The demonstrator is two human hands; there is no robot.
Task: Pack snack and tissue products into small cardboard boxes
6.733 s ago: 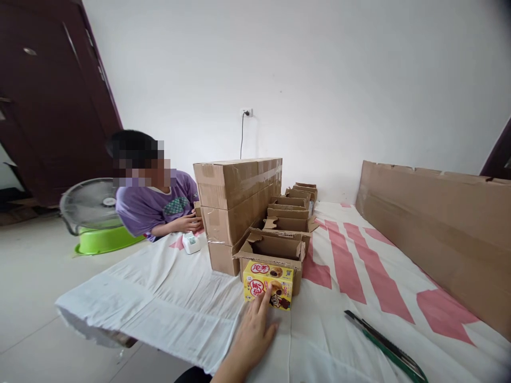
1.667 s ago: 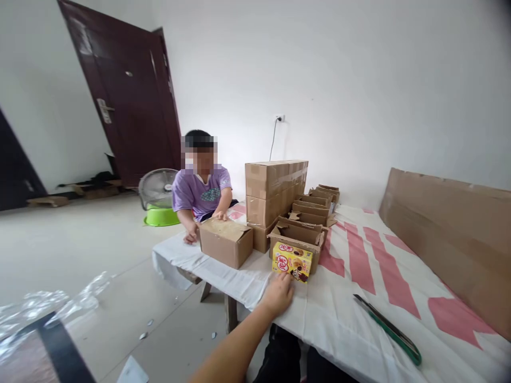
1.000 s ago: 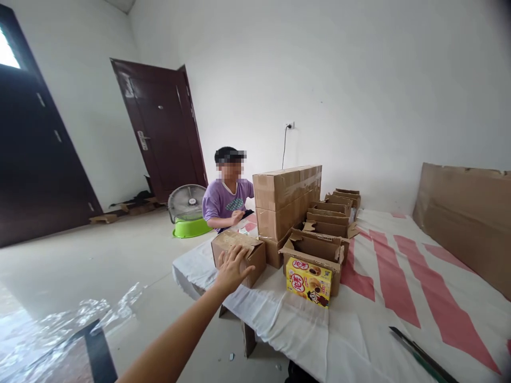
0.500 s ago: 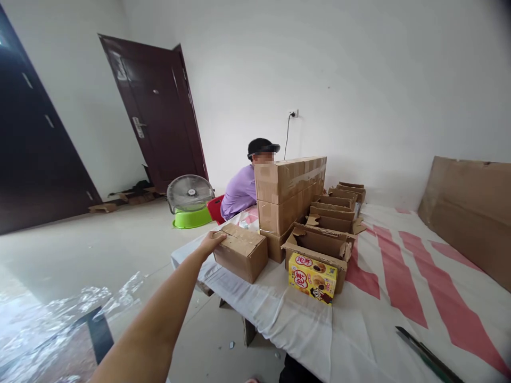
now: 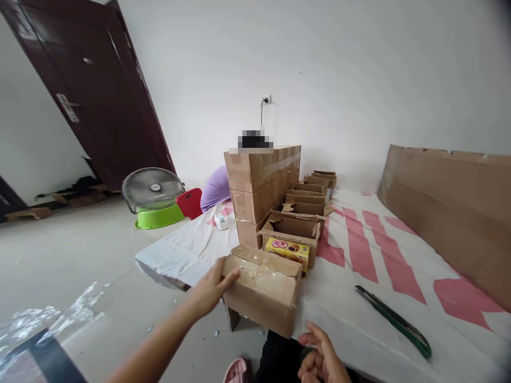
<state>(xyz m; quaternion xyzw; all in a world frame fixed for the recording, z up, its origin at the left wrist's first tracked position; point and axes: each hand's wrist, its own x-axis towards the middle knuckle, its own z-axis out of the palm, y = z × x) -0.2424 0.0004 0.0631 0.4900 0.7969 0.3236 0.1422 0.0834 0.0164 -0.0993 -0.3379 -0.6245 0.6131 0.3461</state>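
Observation:
My left hand [image 5: 217,284] grips the left end of a closed brown cardboard box [image 5: 261,287] at the table's near edge, thumb on top. Below the box's right end, my right hand [image 5: 319,354] is held with its fingers apart and nothing in it. Behind the held box, a yellow printed box [image 5: 288,251] leans against an open carton [image 5: 293,226], its lower part hidden. A green utility knife [image 5: 395,319] lies on the cloth to the right.
Taped cartons [image 5: 255,186] stand stacked beside a row of open cartons. Behind the stack sits a person in a purple top [image 5: 215,187]. A large cardboard sheet [image 5: 447,213] stands at the right. On the floor are a fan [image 5: 154,189] and plastic film [image 5: 59,319].
The held box has come nearer and to the right, now in front of the yellow box. My right hand has entered at the bottom. The view has turned right.

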